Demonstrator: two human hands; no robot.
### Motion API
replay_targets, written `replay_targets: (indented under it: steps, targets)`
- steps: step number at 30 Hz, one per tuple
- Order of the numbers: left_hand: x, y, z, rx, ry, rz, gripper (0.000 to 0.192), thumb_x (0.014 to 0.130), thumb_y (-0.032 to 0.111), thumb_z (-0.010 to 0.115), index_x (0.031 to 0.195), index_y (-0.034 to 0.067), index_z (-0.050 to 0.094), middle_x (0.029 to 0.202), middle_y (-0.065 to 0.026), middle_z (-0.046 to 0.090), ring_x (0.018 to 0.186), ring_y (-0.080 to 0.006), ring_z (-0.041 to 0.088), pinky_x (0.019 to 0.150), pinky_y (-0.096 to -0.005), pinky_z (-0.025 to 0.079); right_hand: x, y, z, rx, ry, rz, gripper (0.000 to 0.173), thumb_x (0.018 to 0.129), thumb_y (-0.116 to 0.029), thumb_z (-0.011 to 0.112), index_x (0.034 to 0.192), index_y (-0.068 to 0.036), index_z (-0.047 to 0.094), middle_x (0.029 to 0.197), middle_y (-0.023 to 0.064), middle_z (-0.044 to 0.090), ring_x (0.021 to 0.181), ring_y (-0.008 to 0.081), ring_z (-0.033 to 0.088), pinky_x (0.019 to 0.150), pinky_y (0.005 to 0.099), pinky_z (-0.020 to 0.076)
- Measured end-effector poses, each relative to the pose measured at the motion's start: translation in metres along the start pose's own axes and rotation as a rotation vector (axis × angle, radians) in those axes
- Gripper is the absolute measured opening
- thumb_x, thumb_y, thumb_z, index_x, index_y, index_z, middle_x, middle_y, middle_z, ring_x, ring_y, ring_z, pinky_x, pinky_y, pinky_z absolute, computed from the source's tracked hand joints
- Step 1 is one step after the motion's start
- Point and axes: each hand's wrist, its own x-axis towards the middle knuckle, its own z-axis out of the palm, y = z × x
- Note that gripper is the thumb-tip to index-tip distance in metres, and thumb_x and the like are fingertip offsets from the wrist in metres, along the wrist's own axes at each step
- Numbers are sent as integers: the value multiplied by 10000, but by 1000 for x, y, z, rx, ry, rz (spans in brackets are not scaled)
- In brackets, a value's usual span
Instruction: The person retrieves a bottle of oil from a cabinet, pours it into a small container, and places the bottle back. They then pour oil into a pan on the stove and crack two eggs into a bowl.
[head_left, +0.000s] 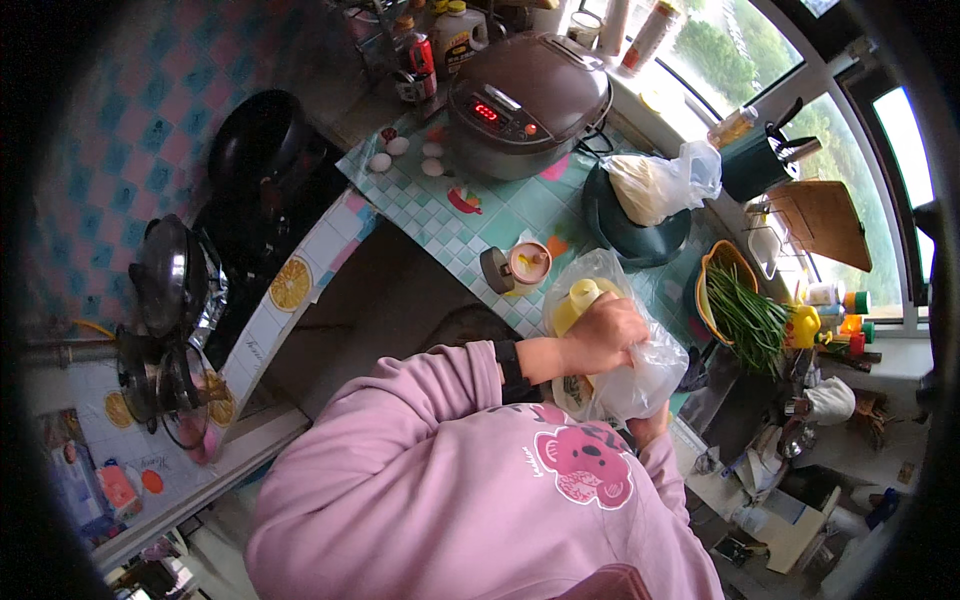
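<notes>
My left hand (609, 336), with a black band at the wrist, is closed on the gathered film of a clear plastic bag (652, 371). A pale yellow object with a round, rim-like end (584, 291) shows at the bag's far side, just beyond my fingers. My right hand (651, 427) is at the near side of the bag, against its lower edge; its fingers are mostly hidden. Left of the bag, a pink cup (529, 262) with yellowish contents stands on the tiled-pattern cover, a grey-brown lid or cup (496, 270) beside it.
A brown rice cooker (525, 105) with lit display stands beyond, near several eggs (380, 163). A bag of pale food (645, 184) rests on a dark green lidded container (630, 240). Green stalks (742, 311) fill an orange basket (705, 289) at right. A black wok (255, 139) sits left.
</notes>
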Motion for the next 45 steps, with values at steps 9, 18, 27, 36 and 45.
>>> replay_targets:
  steps: [9,18,27,36,45]
  targets:
    - [-8,-23,-16,-33,6,-75,270,593,256,779,807,129,675,826,-21,654,853,-238,602,784,-405,415,-11,-5,29,-182,94,0,534,975,-476,416,1355,-107,486,1282,77,587,1122,249,597,914,427,516]
    - [-12,-43,-32,-57,-24,-146,341,580,286,810,849,121,680,847,-50,651,885,-267,606,813,-407,424,-13,-10,37,-170,58,76,556,976,-487,387,1387,-119,453,1322,79,560,1158,273,578,944,457,504]
    - [-17,-50,-44,-138,-14,-212,357,596,298,817,869,114,678,832,-81,631,874,-291,601,806,-418,434,-19,-23,42,-128,140,113,517,982,-448,398,1360,-104,476,1306,90,572,1172,279,563,987,466,469]
    - [-20,-57,-47,-158,27,-241,355,587,292,823,862,119,681,817,-86,625,848,-303,604,756,-422,454,-21,-29,39,-183,144,104,533,990,-482,363,1372,-128,474,1319,74,571,1187,271,558,1001,459,454]
    - [-24,-64,-46,-202,19,-268,336,578,283,825,841,130,681,804,-80,633,845,-299,603,748,-423,446,-27,-37,43,-271,174,141,569,990,-521,327,1390,-141,462,1340,57,562,1205,264,555,991,459,462]
